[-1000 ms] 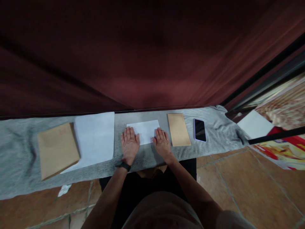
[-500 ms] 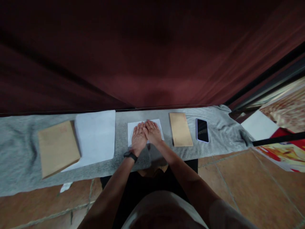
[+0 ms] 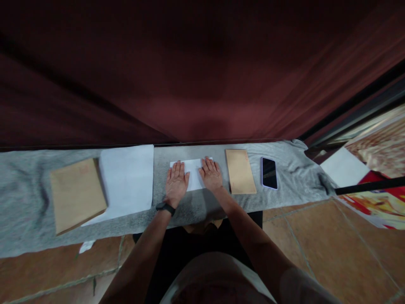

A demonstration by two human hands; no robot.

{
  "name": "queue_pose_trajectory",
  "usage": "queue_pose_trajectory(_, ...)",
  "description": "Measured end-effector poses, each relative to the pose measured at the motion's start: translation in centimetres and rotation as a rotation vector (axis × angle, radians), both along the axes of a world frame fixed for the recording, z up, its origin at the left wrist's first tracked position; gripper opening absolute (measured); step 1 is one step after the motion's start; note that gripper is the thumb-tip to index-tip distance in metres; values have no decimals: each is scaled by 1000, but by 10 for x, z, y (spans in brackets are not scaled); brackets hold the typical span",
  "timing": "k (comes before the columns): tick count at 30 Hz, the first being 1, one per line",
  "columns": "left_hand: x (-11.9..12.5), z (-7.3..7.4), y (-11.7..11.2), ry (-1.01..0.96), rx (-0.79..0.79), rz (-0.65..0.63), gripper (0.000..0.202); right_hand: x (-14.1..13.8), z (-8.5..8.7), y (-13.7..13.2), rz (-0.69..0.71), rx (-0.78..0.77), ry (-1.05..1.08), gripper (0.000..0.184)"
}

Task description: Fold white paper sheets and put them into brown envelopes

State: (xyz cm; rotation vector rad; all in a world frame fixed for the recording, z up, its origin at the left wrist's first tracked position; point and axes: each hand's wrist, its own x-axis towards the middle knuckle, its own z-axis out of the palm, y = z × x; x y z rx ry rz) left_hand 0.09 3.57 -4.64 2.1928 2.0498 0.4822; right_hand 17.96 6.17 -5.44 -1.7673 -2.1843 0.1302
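Note:
A small white sheet of paper (image 3: 195, 177), apparently folded, lies flat on the grey cloth in front of me. On its left end my left hand (image 3: 177, 182) rests palm down, fingers stretched out, with a dark watch band at the wrist. My right hand (image 3: 211, 175) lies flat over the right end, its fingers slightly spread. Between the two hands the middle of the paper shows. Just right of my right hand is a brown envelope (image 3: 241, 172). Larger white paper sheets (image 3: 129, 181) lie to the left of my left hand.
A stack of brown envelopes (image 3: 77, 196) overlaps the large sheets at the left. A phone (image 3: 269, 173) with a pale purple edge lies right of the single envelope. The grey cloth (image 3: 294, 177) covers a narrow surface against a dark red panel (image 3: 202, 109). Tiled floor (image 3: 335, 249) lies below.
My hands were close together with fingers touching over the middle of the white paper. They have slid apart, left hand to the left and right hand to the right, uncovering the paper's centre.

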Motion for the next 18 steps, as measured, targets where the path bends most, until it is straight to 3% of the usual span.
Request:
queue_pose_trajectory(13, -12, -1, -11, 5, 88, 141, 66, 20, -1, -8, -67, 1, -9, 59)
queue_pose_trajectory(18, 6, 5, -17, -10, 72, 32, 63, 15, 6, -9, -119, -19, -27, 60)
